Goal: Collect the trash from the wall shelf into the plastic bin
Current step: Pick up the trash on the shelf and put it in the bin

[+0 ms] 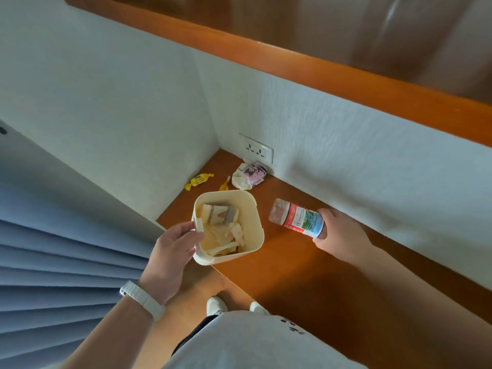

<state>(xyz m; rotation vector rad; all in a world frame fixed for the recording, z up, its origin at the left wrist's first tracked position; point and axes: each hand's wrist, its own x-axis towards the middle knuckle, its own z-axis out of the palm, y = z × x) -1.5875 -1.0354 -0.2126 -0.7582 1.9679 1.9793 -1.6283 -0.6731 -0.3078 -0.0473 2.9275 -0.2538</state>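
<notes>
A cream plastic bin (251,209) is held at the front edge of the wooden wall shelf (298,265), with crumpled paper and wrappers inside. My left hand (170,251) grips its near rim. Just right of the bin, my right hand (339,235) is closed on a plastic bottle (296,218) with a red, white and blue label, tilted with its end toward the bin. In the shelf's far corner lie a yellow candy wrapper (199,181), a small orange wrapper (225,184) and a crumpled white and purple packet (249,175).
A white double wall socket (256,149) sits just above the shelf behind the packet. A second wooden shelf (319,65) runs overhead. Blue pleated curtain (53,283) hangs at the left. My feet in white shoes (217,304) stand below the shelf edge.
</notes>
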